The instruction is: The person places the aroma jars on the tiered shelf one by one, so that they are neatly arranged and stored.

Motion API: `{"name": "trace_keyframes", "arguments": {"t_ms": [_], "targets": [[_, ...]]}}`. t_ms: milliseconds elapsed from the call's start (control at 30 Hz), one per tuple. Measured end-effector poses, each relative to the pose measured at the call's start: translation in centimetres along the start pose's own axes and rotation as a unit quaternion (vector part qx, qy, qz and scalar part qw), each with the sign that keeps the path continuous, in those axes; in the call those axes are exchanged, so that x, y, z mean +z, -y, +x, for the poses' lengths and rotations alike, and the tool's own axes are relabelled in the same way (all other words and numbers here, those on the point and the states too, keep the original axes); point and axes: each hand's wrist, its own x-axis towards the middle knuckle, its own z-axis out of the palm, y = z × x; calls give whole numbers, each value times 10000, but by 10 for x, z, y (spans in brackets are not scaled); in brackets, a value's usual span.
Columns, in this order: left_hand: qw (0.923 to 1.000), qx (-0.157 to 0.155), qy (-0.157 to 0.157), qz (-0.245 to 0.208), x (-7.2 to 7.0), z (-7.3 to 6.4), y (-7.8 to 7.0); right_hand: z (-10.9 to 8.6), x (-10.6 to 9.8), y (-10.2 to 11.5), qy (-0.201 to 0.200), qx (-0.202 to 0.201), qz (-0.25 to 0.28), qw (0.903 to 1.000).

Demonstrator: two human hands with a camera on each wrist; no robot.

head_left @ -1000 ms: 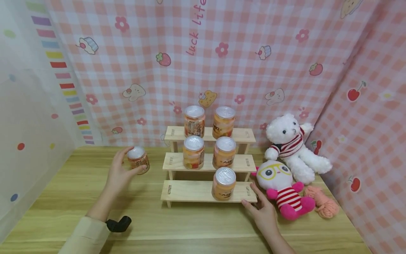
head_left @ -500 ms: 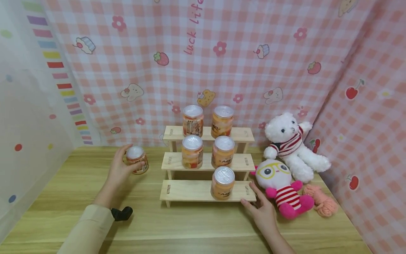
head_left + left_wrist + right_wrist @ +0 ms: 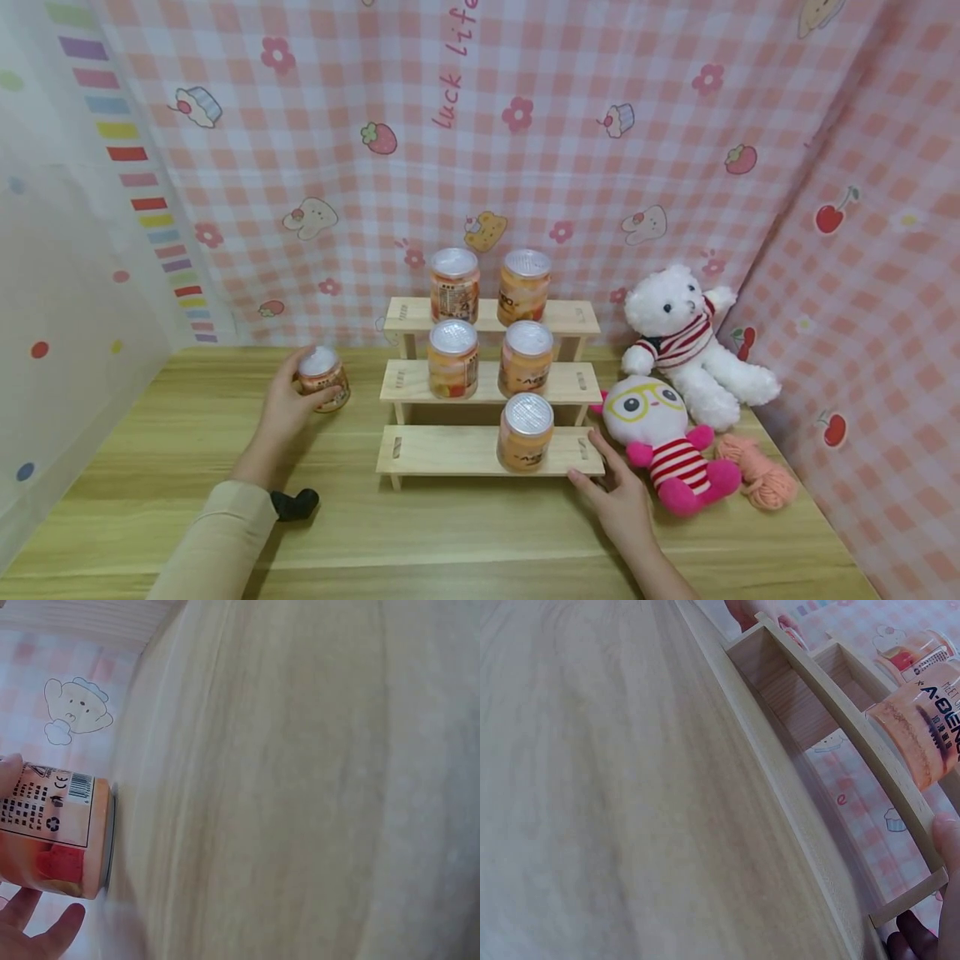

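Observation:
In the head view my left hand (image 3: 288, 400) holds a small orange-labelled can (image 3: 324, 383) with a silver lid, upright on the table left of the shelf. Its thumb lies across the can's front, fingers round the far left side. The left wrist view shows the can's label (image 3: 49, 806) with a barcode, a thumb tip and fingers at its sides. My right hand (image 3: 618, 500) grips the right end of the three-tier wooden shelf's lowest board (image 3: 442, 450). In the right wrist view the thumb (image 3: 946, 840) presses the board's edge; other fingers sit by the leg.
A similar can (image 3: 526, 433) stands on the lowest tier's right half. Two more are on the middle tier and two on the top. Right of the shelf lie a white plush bear (image 3: 667, 317), a pink striped doll (image 3: 667, 442) and peach yarn (image 3: 757, 473). Patterned cloth (image 3: 420, 183) hangs behind.
My left forearm and wrist have swung a little to the right, and the hand has settled closer round the can. The can, the shelf and my right hand keep their places.

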Motion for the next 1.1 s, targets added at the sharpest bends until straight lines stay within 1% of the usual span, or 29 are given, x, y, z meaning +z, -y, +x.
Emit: {"name": "trace_keyframes", "arguments": {"t_ms": [133, 300, 400, 467, 533, 633, 700, 733, 767, 867, 933, 1100], "targets": [[9999, -72, -59, -68, 0, -1, 0, 1, 0, -6, 4, -62, 2, 10000], [9996, -156, -202, 148, 0, -1, -2, 5, 1, -28, -15, -54, 99, 9999], [9994, -121, -256, 189, 0, -1, -2, 6, 1, -37, -32, -47, 129, 9999], [9994, -80, -272, 195, 0, -1, -2, 6, 1, -40, -35, -91, 146, 9998], [9995, -51, -301, 96, 1, -2, -2, 6, 1, -40, -45, -117, 146, 9998], [9991, -85, -381, -194, 3, -4, -3, 6, 1, -40, -48, -126, 87, 9999], [9983, -95, -457, -351, 3, -6, -4, 5, 1, -31, -53, -59, 57, 10000], [9981, -81, -506, -342, 3, -7, -5, 4, 1, -26, -58, -40, 33, 10000], [9980, -73, -546, -317, 3, -9, -7, 4, 1, -26, -49, -38, -6, 10000], [9977, -28, -672, -17, 2, -13, -13, 2, 1, -14, -61, 30, 33, 10000], [9972, -37, -743, 107, 1, -17, -17, 2, 1, -12, -63, -3, 48, 10000], [9962, -54, -854, 137, -3, -25, -26, 1, 1, -5, -68, 15, 73, 9999]]}}
